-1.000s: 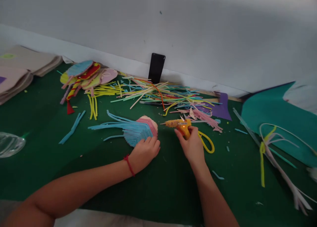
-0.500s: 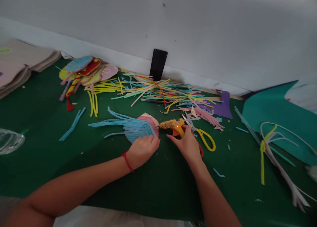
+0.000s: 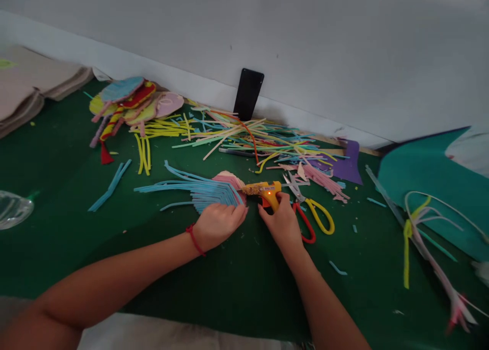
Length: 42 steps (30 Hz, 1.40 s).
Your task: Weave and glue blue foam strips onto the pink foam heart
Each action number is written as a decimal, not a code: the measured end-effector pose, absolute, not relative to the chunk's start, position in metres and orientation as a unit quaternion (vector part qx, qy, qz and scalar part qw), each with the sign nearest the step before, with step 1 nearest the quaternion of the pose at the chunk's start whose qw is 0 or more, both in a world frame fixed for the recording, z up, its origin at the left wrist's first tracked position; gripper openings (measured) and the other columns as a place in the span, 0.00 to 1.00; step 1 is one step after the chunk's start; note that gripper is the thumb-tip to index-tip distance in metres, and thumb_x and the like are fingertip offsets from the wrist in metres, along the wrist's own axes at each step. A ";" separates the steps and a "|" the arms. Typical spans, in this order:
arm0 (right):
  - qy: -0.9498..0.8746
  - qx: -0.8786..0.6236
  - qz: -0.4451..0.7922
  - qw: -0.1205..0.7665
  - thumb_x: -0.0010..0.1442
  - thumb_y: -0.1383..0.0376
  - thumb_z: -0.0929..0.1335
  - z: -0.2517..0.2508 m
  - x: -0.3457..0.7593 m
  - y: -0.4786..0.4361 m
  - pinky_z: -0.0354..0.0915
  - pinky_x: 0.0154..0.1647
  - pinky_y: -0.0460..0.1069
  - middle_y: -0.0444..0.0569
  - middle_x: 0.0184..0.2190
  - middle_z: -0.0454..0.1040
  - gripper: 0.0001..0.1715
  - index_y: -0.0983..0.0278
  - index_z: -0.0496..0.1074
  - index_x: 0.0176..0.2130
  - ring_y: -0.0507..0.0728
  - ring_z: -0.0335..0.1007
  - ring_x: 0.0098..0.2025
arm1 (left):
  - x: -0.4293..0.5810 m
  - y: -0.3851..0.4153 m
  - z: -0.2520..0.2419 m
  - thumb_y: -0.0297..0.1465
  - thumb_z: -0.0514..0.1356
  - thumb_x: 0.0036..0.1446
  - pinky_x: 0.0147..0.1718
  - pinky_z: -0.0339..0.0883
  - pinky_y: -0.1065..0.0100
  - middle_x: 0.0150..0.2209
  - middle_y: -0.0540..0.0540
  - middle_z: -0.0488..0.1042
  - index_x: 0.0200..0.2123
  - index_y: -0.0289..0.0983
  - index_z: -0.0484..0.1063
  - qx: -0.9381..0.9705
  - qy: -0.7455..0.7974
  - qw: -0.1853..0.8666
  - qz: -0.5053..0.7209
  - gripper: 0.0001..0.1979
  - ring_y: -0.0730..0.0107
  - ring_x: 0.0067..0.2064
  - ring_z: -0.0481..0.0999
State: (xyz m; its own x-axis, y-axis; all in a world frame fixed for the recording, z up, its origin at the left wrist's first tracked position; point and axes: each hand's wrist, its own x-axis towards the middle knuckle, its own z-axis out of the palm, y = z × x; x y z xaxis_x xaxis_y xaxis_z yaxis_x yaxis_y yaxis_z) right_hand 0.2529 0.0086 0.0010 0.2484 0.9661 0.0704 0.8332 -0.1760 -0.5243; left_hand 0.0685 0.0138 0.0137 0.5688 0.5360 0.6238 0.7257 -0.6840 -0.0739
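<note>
My left hand (image 3: 220, 223) is closed, pinching the near right edge of a rounded craft piece. Rows of bent blue pipe cleaners (image 3: 212, 193) cover much of it, their loose ends fanning out to the left, and a pink pipe-cleaner section (image 3: 228, 177) shows behind. My right hand (image 3: 280, 215) grips the handle of a yellow hot glue gun (image 3: 263, 188) with a small lit orange light. The gun's nozzle points left and meets the piece's right side; whether it touches cannot be told. Scissors (image 3: 310, 207) with one red and one yellow handle lie just right of my right hand.
Loose coloured pipe cleaners (image 3: 244, 138) are heaped along the wall. A black phone (image 3: 248, 94) leans there. Finished fan-shaped crafts (image 3: 132, 103) lie at the back left, a clear plastic object (image 3: 14, 210) at the left edge. Teal sheet (image 3: 416, 161) and purple sheet (image 3: 348, 161) are at right.
The glue gun, in my right hand, has shifted left, its nozzle further over the piece. More of the scissors' red handle shows. My left hand stays at the piece's edge.
</note>
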 end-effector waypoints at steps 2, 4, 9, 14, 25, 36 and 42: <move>-0.598 -0.753 0.138 0.237 0.53 0.53 0.65 -0.001 0.252 0.009 0.66 0.39 0.56 0.58 0.46 0.71 0.27 0.64 0.59 0.48 0.66 0.72 0.45 | 0.069 0.015 0.013 0.29 0.52 0.64 0.19 0.52 0.67 0.15 0.52 0.66 0.23 0.37 0.66 -0.870 -0.364 0.167 -0.288 0.16 0.72 0.18 0.66; -0.603 -0.749 0.130 0.242 0.53 0.54 0.65 -0.002 0.252 0.010 0.66 0.40 0.56 0.59 0.46 0.72 0.27 0.64 0.59 0.48 0.66 0.72 0.44 | 0.070 0.017 0.013 0.30 0.52 0.64 0.20 0.53 0.67 0.16 0.52 0.67 0.23 0.37 0.66 -0.869 -0.364 0.173 -0.286 0.15 0.72 0.18 0.67; -0.627 -0.728 0.100 0.261 0.54 0.56 0.65 -0.007 0.250 0.011 0.67 0.41 0.57 0.60 0.44 0.71 0.25 0.66 0.59 0.47 0.66 0.72 0.44 | 0.069 0.018 0.013 0.30 0.52 0.64 0.20 0.54 0.68 0.16 0.52 0.67 0.24 0.37 0.66 -0.867 -0.364 0.179 -0.288 0.15 0.72 0.18 0.67; -0.644 -0.712 0.092 0.264 0.55 0.57 0.64 -0.010 0.250 0.012 0.67 0.43 0.58 0.61 0.44 0.71 0.23 0.66 0.59 0.47 0.66 0.72 0.44 | 0.070 0.018 0.014 0.30 0.52 0.63 0.19 0.54 0.67 0.15 0.52 0.67 0.22 0.37 0.65 -0.864 -0.363 0.182 -0.298 0.16 0.72 0.17 0.67; -0.647 -0.704 0.115 0.268 0.56 0.58 0.62 -0.006 0.252 0.009 0.67 0.42 0.58 0.59 0.42 0.71 0.19 0.65 0.59 0.45 0.65 0.72 0.43 | 0.070 0.017 0.015 0.30 0.53 0.62 0.18 0.53 0.67 0.15 0.52 0.66 0.22 0.37 0.65 -0.859 -0.368 0.188 -0.303 0.15 0.70 0.17 0.67; -0.651 -0.708 0.116 0.246 0.57 0.58 0.61 -0.002 0.253 0.005 0.67 0.43 0.58 0.61 0.44 0.70 0.19 0.64 0.58 0.46 0.65 0.71 0.45 | 0.070 0.017 0.015 0.30 0.52 0.63 0.19 0.53 0.67 0.15 0.52 0.65 0.22 0.37 0.65 -0.858 -0.369 0.186 -0.305 0.16 0.72 0.17 0.66; -0.660 -0.703 0.108 0.241 0.58 0.59 0.60 0.001 0.254 0.002 0.66 0.44 0.58 0.60 0.44 0.70 0.18 0.64 0.58 0.47 0.65 0.71 0.46 | 0.070 0.016 0.015 0.30 0.52 0.63 0.18 0.53 0.67 0.15 0.52 0.66 0.22 0.38 0.65 -0.858 -0.366 0.187 -0.307 0.16 0.72 0.17 0.67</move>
State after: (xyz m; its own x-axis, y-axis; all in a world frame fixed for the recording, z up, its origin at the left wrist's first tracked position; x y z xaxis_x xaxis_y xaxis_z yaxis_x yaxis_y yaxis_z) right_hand 0.2535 0.0023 0.0011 0.1048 0.9804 0.1667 0.8760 -0.0116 -0.4822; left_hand 0.0702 0.0160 0.0154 0.5426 0.5142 0.6642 0.7436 -0.6618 -0.0951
